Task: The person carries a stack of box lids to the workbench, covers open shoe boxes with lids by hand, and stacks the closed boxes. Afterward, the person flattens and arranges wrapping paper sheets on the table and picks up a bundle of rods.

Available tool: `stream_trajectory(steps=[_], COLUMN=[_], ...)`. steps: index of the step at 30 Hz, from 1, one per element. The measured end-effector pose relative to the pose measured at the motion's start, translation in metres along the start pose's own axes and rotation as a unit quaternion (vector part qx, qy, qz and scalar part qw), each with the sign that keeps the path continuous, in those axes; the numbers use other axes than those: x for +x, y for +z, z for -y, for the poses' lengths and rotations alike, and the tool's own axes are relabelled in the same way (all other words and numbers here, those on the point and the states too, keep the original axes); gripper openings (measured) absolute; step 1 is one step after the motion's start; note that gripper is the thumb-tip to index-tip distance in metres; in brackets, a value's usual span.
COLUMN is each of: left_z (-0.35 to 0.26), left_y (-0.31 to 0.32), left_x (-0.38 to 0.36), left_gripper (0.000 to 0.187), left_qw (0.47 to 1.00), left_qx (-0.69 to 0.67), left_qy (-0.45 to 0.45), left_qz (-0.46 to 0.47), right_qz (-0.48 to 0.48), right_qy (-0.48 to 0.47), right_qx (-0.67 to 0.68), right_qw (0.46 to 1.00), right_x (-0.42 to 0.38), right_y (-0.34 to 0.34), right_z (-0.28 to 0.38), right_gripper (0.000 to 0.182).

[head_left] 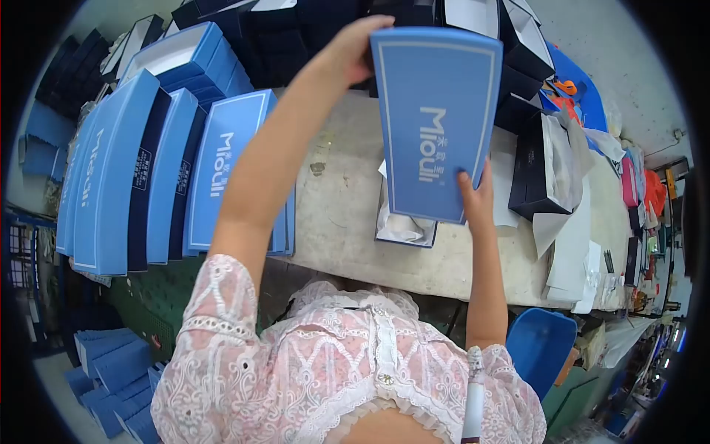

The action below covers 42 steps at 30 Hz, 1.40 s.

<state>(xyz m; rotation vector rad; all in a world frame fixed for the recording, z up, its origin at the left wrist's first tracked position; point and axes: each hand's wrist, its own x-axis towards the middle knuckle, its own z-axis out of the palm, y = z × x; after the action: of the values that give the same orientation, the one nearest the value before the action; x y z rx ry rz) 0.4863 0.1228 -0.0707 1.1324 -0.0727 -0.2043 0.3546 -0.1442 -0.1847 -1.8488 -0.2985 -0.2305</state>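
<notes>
A light blue box lid point(436, 126) with white lettering is held up over the table between my hands. My left hand point(360, 48) grips its upper left corner, the fingers partly hidden behind it. At its lower right edge, my right hand point(477, 194) holds on, with the thumb on the printed face. Beneath the lid, an open dark box point(405, 231) with white paper inside rests on the table, mostly covered from view.
Blue boxes point(118, 170) stand stacked on the left. Dark open boxes line the back. Another dark box point(532, 166) with tissue paper sits right of the lid, beside white sheets point(573, 244). A blue chair point(542, 348) is below the table's right edge.
</notes>
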Motion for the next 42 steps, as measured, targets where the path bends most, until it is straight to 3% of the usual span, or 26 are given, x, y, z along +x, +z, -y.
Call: stream_trajectory(steps=[1, 3, 5, 7, 10, 13, 14, 16, 19, 22, 25, 29, 32, 34, 36, 39, 42], left_z=[0.033, 0.091, 0.147, 0.200, 0.226, 0.280, 0.282, 0.273, 0.280, 0.278, 0.283, 0.282, 0.285, 0.281, 0.281, 0.280, 0.279], left_y=[-0.013, -0.030, -0.056, -0.074, -0.079, -0.100, -0.099, -0.092, -0.090, -0.084, -0.078, -0.056, -0.048, -0.037, -0.034, -0.037, -0.036], left_x=[0.011, 0.020, 0.026, 0.021, 0.014, 0.041, 0.042, 0.038, 0.033, 0.031, 0.023, -0.029, -0.078, -0.103, -0.109, -0.110, -0.111], left_gripper=[0.034, 0.032, 0.032, 0.032, 0.042, 0.044, 0.045, 0.050, 0.058, 0.064, 0.066, 0.062, 0.059, 0.058, 0.055, 0.047, 0.040], left_qw=[0.998, 0.993, 0.974, 0.953, 0.949, 0.959, 0.969, 0.980, 0.985, 0.985, 0.989, 0.970, 0.970, 0.970, 0.971, 0.963, 0.972], left_qx=[-0.048, -0.039, 0.069, 0.161, 0.211, 0.252, 0.205, 0.112, -0.016, -0.027, 0.091, 0.210, 0.206, 0.201, 0.201, 0.214, 0.199], left_qy=[-0.027, -0.028, -0.110, -0.122, -0.160, -0.096, -0.119, -0.162, -0.151, -0.158, -0.104, -0.119, -0.128, -0.138, -0.133, -0.160, -0.124], left_qz=[-0.004, -0.110, -0.187, -0.225, -0.171, -0.085, -0.070, -0.042, -0.085, -0.058, -0.048, -0.039, -0.003, 0.006, 0.007, -0.018, -0.033], right_qz=[0.003, 0.007, 0.007, -0.039, -0.040, -0.089, -0.118, -0.119, -0.115, -0.106, -0.097, -0.099, -0.053, -0.068, -0.014, 0.075, 0.087], right_qy=[0.076, 0.222, 0.320, 0.357, 0.357, 0.314, 0.280, 0.296, 0.373, 0.385, 0.329, 0.307, 0.311, 0.232, 0.314, 0.241, 0.218], right_qx=[0.030, 0.089, 0.204, 0.206, 0.103, 0.006, -0.040, -0.029, -0.011, 0.024, 0.000, 0.001, -0.007, -0.003, 0.069, -0.019, -0.001], right_qw=[0.997, 0.971, 0.925, 0.910, 0.927, 0.945, 0.952, 0.947, 0.921, 0.916, 0.939, 0.947, 0.949, 0.970, 0.947, 0.967, 0.972], right_x=[-0.011, -0.035, -0.064, -0.090, -0.107, -0.101, -0.093, -0.082, -0.067, -0.066, -0.091, -0.158, -0.156, -0.108, -0.051, -0.051, -0.050], right_y=[-0.001, -0.003, 0.002, 0.012, 0.020, 0.043, 0.050, 0.052, 0.053, 0.054, 0.059, 0.067, 0.055, 0.043, 0.032, 0.027, 0.021], right_z=[-0.014, -0.050, -0.080, -0.096, -0.108, -0.121, -0.121, -0.130, -0.120, -0.124, -0.138, -0.121, -0.114, -0.131, -0.121, -0.137, -0.137], right_gripper=[0.065, 0.061, 0.051, 0.047, 0.049, 0.049, 0.049, 0.047, 0.047, 0.049, 0.049, 0.048, 0.052, 0.052, 0.043, 0.040, 0.040])
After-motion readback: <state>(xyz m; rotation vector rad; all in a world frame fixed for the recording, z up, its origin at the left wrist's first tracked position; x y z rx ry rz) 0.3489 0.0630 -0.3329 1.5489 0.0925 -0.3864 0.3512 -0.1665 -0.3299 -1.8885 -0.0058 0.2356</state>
